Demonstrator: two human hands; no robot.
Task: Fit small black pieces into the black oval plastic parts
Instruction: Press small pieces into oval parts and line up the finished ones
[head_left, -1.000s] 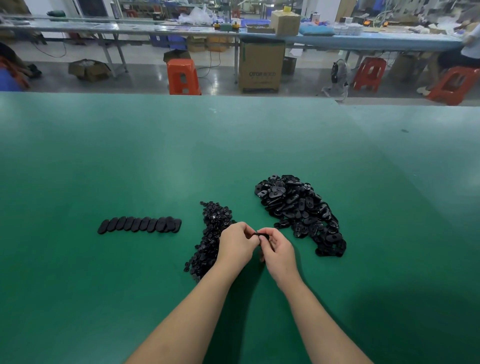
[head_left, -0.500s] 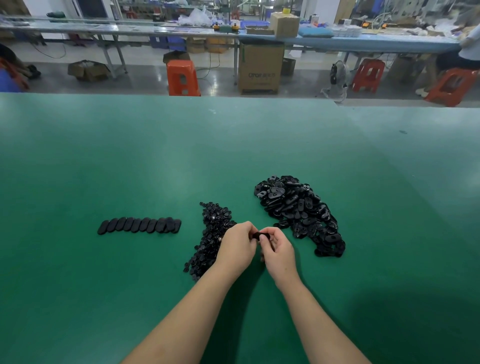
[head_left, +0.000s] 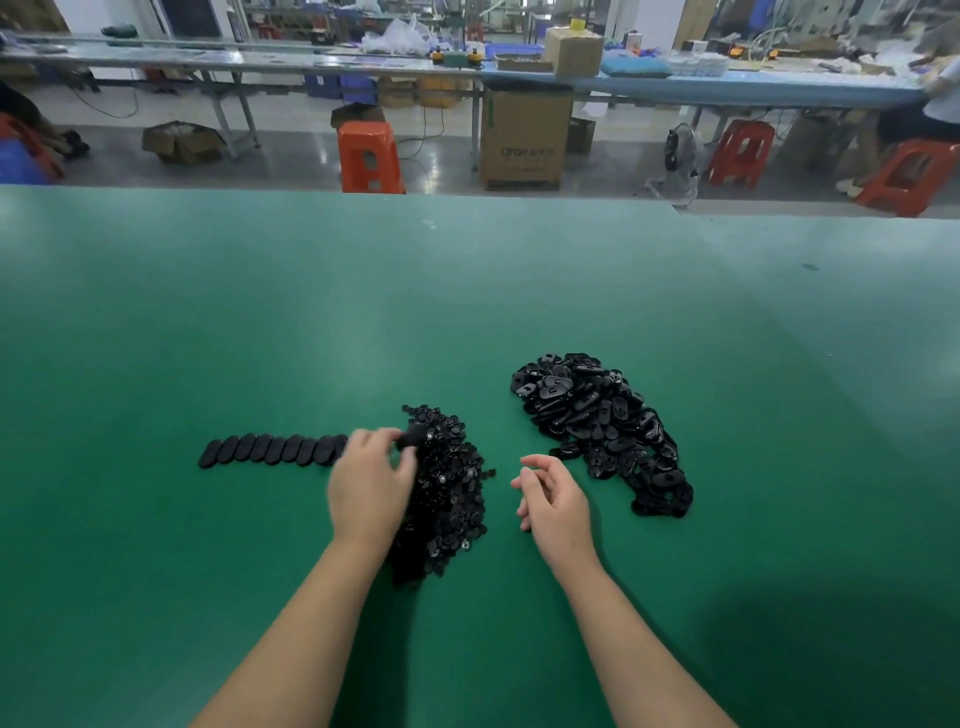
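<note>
Left hand (head_left: 370, 480) pinches oval part (head_left: 410, 439) toward row (head_left: 270, 449), we think | right hand (head_left: 553, 499) loosely curled, holds nothing, near big pile (head_left: 602, 426)

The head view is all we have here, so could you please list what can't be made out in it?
- Oval part in the left hand: motion-blurred and half covered by the fingers, so whether a small piece is seated can't be told.
- Right end of the finished row: hidden behind the left hand.
- Small pieces pile: individual shapes too small; its left edge lies under the left hand.
- Right hand: palm faces away.
</note>
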